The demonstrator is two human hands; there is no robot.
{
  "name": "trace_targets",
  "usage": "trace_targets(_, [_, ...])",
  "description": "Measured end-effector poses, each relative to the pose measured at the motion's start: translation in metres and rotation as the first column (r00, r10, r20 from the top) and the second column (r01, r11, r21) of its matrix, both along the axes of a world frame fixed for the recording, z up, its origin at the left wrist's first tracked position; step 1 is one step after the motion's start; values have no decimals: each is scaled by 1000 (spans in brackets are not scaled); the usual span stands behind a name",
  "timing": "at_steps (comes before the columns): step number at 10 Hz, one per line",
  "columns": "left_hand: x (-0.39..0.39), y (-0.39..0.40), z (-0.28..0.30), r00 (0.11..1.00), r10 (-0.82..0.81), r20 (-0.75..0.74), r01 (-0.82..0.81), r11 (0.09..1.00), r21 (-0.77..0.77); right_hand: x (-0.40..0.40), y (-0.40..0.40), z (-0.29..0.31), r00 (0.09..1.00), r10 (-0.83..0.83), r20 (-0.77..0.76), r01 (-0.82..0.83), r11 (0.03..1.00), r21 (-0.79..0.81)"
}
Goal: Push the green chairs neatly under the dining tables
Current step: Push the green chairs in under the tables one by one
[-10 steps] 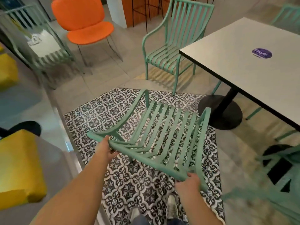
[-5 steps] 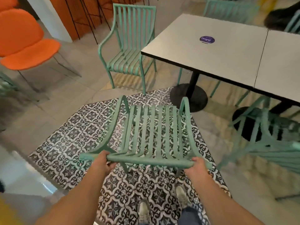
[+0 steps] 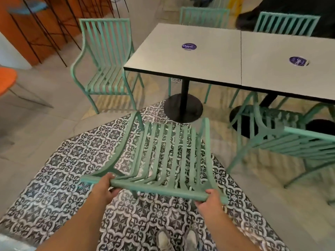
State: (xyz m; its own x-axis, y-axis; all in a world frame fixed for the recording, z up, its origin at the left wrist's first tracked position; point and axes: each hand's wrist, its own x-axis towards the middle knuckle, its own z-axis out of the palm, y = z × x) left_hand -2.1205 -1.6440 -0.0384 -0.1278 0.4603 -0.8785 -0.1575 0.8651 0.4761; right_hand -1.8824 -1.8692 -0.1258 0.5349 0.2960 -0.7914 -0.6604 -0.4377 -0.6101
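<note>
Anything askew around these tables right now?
Yes. The chair at the table's left end stands clear of the left table, not tucked under. The held chair, gripped by both hands, is also still out.

The slatted chairs (image 3: 163, 156) are finished in mint green. The bench (image 3: 181, 57) is topped in pale grey, edged in black, and marked with a round purple sticker (image 3: 189, 46). The floor (image 3: 59, 178) is patterned in black-and-white ornamental tiles, bordered by plain grey ones. An orange seat (image 3: 6, 79) is seen at the left.

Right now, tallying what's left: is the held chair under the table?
Out. Held chair stands on patterned floor, short of the table; both hands grip its top rail.
</note>
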Motion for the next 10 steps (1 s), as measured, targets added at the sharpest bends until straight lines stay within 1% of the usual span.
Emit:
trace_targets(1, [11, 1, 0, 998, -58, -20, 58, 998, -1, 1, -2, 9, 870, -353, -345, 393, 918, 53])
trace_targets(2, [16, 12, -4, 992, -116, -49, 117, 993, 24, -3, 2, 62, 810, -490, -322, 510, 860, -25])
trace_targets(3, [13, 21, -9, 991, -127, -33, 128, 991, 29, -4, 4, 71, 773, -537, -337, 565, 825, -20])
trace_targets(4, [0, 21, -14, 989, -123, -79, 132, 983, 126, -15, 11, 86, 804, -559, -201, 564, 825, -38])
trace_targets(5, [-33, 36, -21, 801, -229, -553, 445, 846, 294, -26, 0, 89, 830, -395, 393, 496, 845, -198])
trace_targets(6, [-56, 61, -13, 304, -262, -916, 930, 291, 226, -33, -14, 75, 636, 382, 671, 84, 830, -552])
trace_targets(7, [-53, 78, -2, -99, -459, -883, 942, -329, 66, -35, -14, 82, 335, 835, 437, -239, 523, -818])
trace_targets(8, [-41, 79, -8, -394, -409, -823, 789, -610, -75, -30, -18, 91, 186, 905, 382, -282, 421, -862])
trace_targets(9, [-29, 71, -7, -492, -292, -820, 686, -710, -158, -26, -19, 86, 148, 933, 328, -292, 358, -887])
trace_targets(10, [-29, 76, -4, -521, -284, -805, 681, -706, -192, -28, -13, 86, 173, 930, 326, -293, 364, -884])
